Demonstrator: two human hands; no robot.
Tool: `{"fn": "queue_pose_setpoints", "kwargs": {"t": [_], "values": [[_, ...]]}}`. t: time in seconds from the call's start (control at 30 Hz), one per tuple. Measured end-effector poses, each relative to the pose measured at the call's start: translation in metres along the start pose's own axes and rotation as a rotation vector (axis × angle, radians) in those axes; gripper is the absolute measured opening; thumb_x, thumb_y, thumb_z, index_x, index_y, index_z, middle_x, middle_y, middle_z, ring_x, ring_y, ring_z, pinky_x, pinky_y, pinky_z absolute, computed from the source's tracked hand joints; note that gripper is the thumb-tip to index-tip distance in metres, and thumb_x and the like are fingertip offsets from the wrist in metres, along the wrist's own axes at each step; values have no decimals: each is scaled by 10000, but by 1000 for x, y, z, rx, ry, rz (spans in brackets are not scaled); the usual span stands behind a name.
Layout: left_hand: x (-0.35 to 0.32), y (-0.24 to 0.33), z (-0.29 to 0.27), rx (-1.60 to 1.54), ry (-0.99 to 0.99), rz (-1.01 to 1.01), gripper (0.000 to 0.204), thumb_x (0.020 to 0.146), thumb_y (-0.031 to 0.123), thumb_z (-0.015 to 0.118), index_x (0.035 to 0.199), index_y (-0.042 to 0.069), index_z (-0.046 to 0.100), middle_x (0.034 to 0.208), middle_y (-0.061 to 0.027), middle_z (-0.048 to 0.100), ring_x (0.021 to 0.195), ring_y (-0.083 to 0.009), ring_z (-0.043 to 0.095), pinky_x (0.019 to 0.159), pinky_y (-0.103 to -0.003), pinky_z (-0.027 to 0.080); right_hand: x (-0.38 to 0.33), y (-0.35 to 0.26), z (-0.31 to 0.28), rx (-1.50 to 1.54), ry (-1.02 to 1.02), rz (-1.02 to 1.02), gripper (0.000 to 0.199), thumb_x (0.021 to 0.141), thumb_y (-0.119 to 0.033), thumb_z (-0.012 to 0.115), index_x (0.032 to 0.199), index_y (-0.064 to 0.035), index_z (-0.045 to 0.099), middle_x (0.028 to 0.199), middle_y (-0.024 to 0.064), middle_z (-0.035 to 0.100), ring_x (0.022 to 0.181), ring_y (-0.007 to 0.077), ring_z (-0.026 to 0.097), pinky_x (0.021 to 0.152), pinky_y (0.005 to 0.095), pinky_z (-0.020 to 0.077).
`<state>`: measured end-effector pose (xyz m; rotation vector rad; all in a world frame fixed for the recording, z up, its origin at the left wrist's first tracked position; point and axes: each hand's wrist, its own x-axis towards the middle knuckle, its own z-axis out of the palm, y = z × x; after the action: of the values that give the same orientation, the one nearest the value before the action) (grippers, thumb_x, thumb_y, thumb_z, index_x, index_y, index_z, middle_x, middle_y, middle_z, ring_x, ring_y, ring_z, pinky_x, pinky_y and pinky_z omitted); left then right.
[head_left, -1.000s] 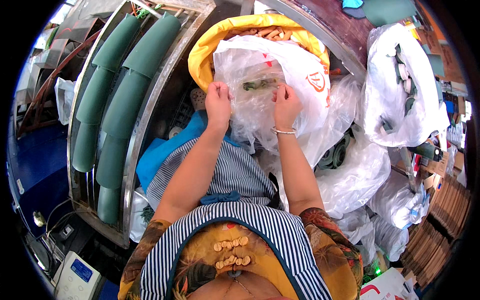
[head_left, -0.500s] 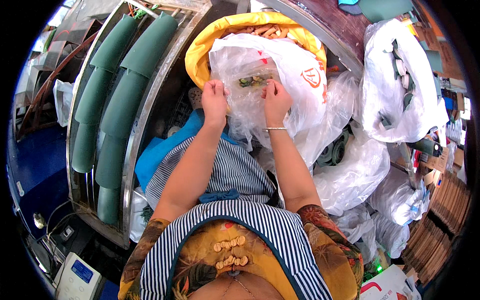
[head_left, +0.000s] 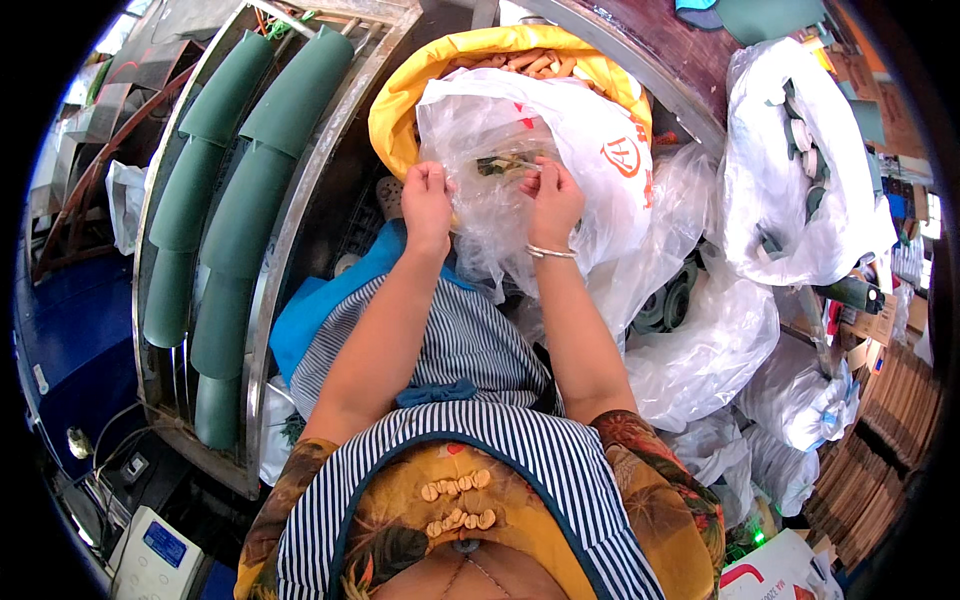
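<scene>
1. The left hand (head_left: pixel 428 205) and the right hand (head_left: pixel 553 200) both pinch the thin clear plastic bag (head_left: pixel 500 215) in front of the person's lap, fingers clenched on its film at either side of its upper part. The bag hangs over the mouth of a yellow sack (head_left: pixel 400 110) and against a larger white carrier bag (head_left: pixel 590 140).

2. A small dark green object (head_left: pixel 497 163) shows through the film, just beside the right fingertips. It looks likely that the film could tear or slip if the two hands pull apart too hard, since it is thin and stretched between the pinches.

3. If the grip loosens on one side, the bag may sag and its contents may drop into the crumpled plastic bags (head_left: pixel 700 350) beside the right forearm, where small pieces would be hard to find.

4. The bracelet (head_left: pixel 551 252) on the right wrist sits close to the loose film and could snag it.

5. What the green object is cannot be told: it is small and blurred by the plastic. Whether the right fingers hold it through the film or only the film itself is also unclear.

6. The pale brown pieces (head_left: pixel 530 62) at the top of the yellow sack are partly covered by the white bag.

7. The green foam rolls (head_left: pixel 230 150) in the metal rack (head_left: pixel 275 290) to the left are cut short by the curved edge of the view.
</scene>
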<state>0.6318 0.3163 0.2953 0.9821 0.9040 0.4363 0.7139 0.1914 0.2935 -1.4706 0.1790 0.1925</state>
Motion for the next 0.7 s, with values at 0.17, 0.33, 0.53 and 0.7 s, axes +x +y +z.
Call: {"fn": "queue_pose_setpoints", "kwargs": {"t": [0.17, 0.33, 0.53, 0.7], "values": [[-1, 1, -2, 7, 2, 10, 130, 988, 153, 494, 935, 36, 513, 750, -4, 530, 618, -70, 451, 558, -222, 376, 0, -17, -26, 33, 27, 82, 239, 964, -158, 509, 980, 36, 649, 749, 49, 619, 636, 96, 562, 605, 247, 533], [0, 1, -2, -27, -7, -2, 121, 989, 142, 484, 940, 34, 509, 755, -7, 535, 628, -74, 463, 566, -222, 382, -5, -40, -47, 41, 44, 46, 234, 971, -151, 489, 948, 15, 652, 717, 25, 587, 596, 75, 510, 552, 230, 496], [0, 0, -3, 36, 48, -6, 115, 983, 128, 485, 944, 24, 515, 757, -13, 545, 635, -76, 474, 570, -226, 392, -16, -125, -66, 91, -29, -51, 238, 977, -192, 512, 932, -2, 647, 683, -1, 539, 563, 60, 463, 505, 201, 407], [1, 0, -3, 56, 48, -36, 109, 977, 125, 494, 942, 25, 520, 753, -10, 546, 625, -79, 474, 561, -227, 391, -31, -222, -82, 237, -313, 2, 293, 998, -239, 464, 867, -1, 576, 554, -34, 378, 497, 41, 342, 406, 203, 232]]}}
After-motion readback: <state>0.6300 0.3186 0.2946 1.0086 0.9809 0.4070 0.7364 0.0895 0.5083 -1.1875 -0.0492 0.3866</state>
